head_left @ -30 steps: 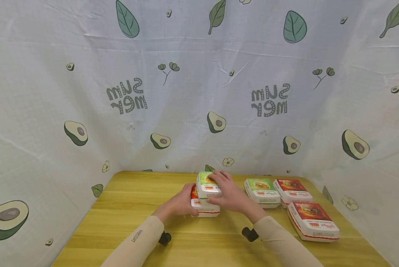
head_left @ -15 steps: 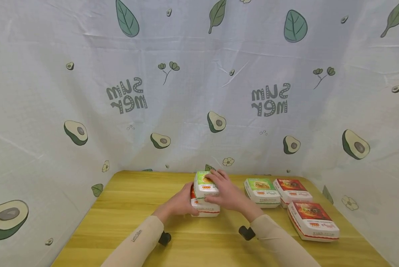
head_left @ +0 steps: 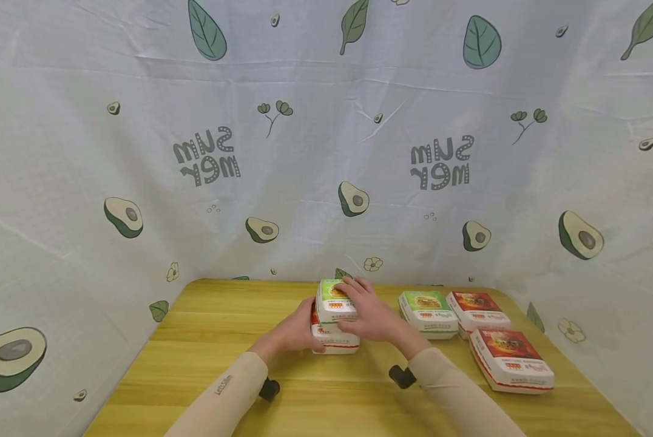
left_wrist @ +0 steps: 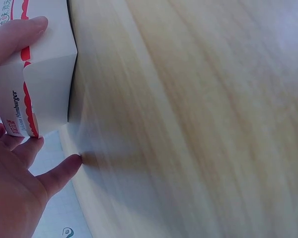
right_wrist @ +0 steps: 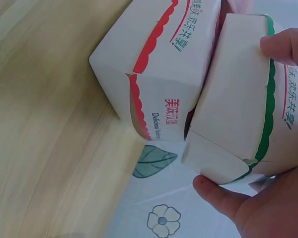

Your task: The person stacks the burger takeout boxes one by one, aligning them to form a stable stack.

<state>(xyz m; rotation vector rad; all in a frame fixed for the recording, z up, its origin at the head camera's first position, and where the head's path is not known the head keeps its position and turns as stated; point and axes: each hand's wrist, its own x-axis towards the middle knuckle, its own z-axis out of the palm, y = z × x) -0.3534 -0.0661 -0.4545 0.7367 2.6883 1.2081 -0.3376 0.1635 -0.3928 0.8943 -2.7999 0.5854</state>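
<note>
A red-topped burger box (head_left: pixel 337 347) lies on the table, and my left hand (head_left: pixel 295 329) holds it by its left side. The left thumb presses the box's front, while other fingertips touch its side in the left wrist view. On top of this box sits a smaller green-topped burger box (head_left: pixel 334 311), gripped by my right hand (head_left: pixel 374 314) with the thumb at its front and fingers over its lid and far side. In the right wrist view the green-edged box (right_wrist: pixel 231 94) lies slightly askew against the red-edged box (right_wrist: pixel 166 59). The right palm covers part of the green lid.
To the right stand another green-topped box (head_left: pixel 429 315), a red-topped box (head_left: pixel 478 311) close beside it, and a second red-topped box (head_left: pixel 512 361) nearer me. The wooden table (head_left: pixel 206 358) ends at the back against a printed curtain (head_left: pixel 304 182).
My right hand has shifted the green-topped box slightly left over the red-topped one. The left hand and the lower box stay in place.
</note>
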